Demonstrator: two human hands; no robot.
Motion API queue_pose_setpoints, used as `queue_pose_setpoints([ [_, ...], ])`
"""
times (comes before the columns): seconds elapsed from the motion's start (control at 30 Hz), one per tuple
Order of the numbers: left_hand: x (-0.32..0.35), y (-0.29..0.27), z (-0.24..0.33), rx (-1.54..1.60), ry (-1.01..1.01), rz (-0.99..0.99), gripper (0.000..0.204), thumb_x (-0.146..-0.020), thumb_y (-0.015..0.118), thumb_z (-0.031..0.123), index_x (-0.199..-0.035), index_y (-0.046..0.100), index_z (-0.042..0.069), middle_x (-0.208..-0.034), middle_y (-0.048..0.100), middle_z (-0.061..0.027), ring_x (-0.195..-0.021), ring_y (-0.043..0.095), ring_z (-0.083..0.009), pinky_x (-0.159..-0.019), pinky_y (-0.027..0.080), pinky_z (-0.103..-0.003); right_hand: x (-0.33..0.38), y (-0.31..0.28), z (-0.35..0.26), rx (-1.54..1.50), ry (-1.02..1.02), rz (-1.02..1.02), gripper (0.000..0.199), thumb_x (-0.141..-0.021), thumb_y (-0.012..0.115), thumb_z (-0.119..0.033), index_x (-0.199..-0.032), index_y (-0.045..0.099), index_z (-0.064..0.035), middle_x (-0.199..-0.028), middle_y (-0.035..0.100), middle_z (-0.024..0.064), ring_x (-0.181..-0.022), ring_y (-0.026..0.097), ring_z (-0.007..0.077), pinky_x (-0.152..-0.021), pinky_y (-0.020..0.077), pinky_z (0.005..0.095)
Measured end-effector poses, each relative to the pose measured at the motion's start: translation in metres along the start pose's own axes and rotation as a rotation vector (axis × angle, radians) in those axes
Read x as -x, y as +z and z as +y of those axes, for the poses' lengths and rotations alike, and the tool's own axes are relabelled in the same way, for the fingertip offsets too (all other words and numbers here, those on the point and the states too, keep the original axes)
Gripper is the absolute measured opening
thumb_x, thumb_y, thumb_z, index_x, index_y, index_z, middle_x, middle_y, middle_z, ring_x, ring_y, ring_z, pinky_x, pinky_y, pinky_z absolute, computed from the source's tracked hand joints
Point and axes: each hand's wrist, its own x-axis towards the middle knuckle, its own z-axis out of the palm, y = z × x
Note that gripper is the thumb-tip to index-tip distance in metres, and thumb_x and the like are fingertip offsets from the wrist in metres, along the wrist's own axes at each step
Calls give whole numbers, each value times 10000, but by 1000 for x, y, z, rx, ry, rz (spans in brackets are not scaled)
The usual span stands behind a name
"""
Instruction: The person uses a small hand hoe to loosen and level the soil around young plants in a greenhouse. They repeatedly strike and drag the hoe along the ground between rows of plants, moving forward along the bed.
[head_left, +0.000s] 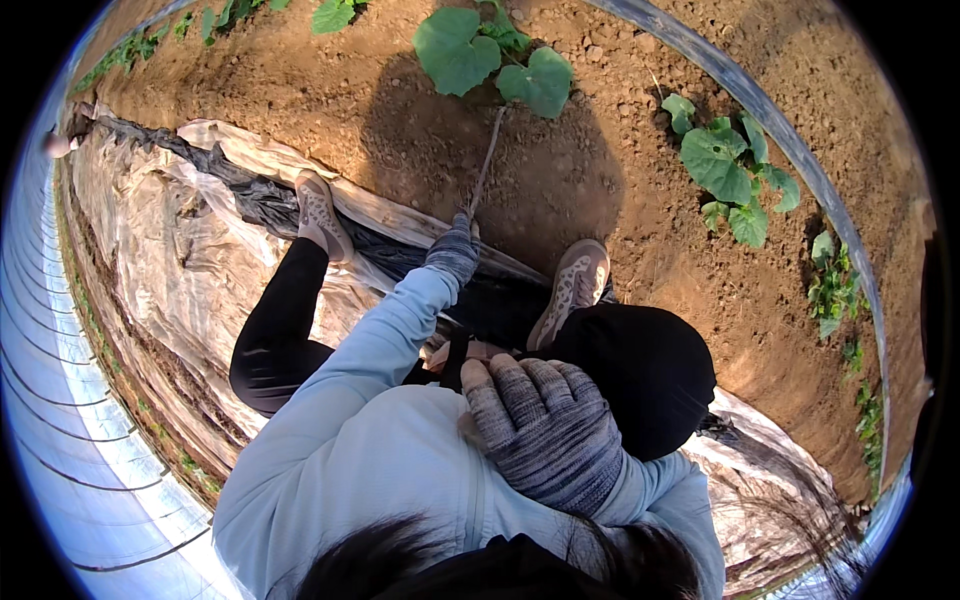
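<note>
My left hand (455, 252), in a grey knitted glove, reaches forward over the sheet's edge, closed round one end of a thin stick (487, 165). The stick's far end meets the soil just below a young broad-leaved plant (538, 82). Close to my chest is my right hand (548, 430), gloved in the same grey knit. Its back faces up and its fingers are bent together beside my black-clad knee. Whatever lies under those fingers is hidden.
Both my patterned shoes (574, 290) stand by the edge of a crumpled pale plastic sheet (150, 215) with a black strip (250, 190). More leafy plants (718, 165) grow to the right. A hose-like grey band (770, 115) curves past them. Ribbed translucent greenhouse film (70, 430) rises at left.
</note>
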Motion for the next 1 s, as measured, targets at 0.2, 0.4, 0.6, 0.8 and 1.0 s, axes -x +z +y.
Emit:
queue_pose_setpoints([
  [0.2, 36, 15, -29, -10, 123, 142, 347, -914, 384, 332, -1054, 463, 24, -758, 601, -255, -715, 596, -413, -638, 456, -511, 13, 5, -29, 13, 46, -26, 391, -789, 598, -296, -1096, 547, -58, -977, 569, 105, -868, 562, 238, -779, 453, 384],
  [0.4, 89, 17, -44, -9, 97, -10, 389, -911, 373, 370, -1029, 500, 22, -726, 595, -242, -672, 587, -413, -620, 449, -513, 32, 13, -67, 46, 69, -52, 414, -778, 608, -304, -1098, 554, -47, -969, 586, 116, -875, 572, 248, -779, 454, 388],
  [0.6, 104, 15, -55, 72, 117, -27, 479, -912, 362, 393, -1166, 473, 3, -896, 598, -267, -830, 582, -417, -742, 445, -496, 48, 17, -98, 6, 98, -174, 417, -827, 528, -313, -1113, 550, -10, -1011, 591, 171, -922, 571, 298, -820, 439, 425],
  [0.8, 104, -10, -67, 28, 112, 17, 438, -904, 356, 399, -1165, 463, 64, -880, 603, -268, -831, 583, -427, -751, 445, -512, 57, 30, -105, 79, 247, -206, 366, -846, 511, -334, -1059, 556, -41, -940, 601, 145, -880, 586, 286, -761, 440, 402],
  [1.0, 109, -23, -61, -12, 245, 80, 396, -883, 405, 388, -1071, 543, 68, -922, 603, -244, -864, 578, -407, -770, 455, -483, 83, 37, -84, 321, 400, -101, 343, -825, 545, -323, -1016, 572, -39, -866, 608, 167, -756, 600, 311, -672, 462, 423],
])
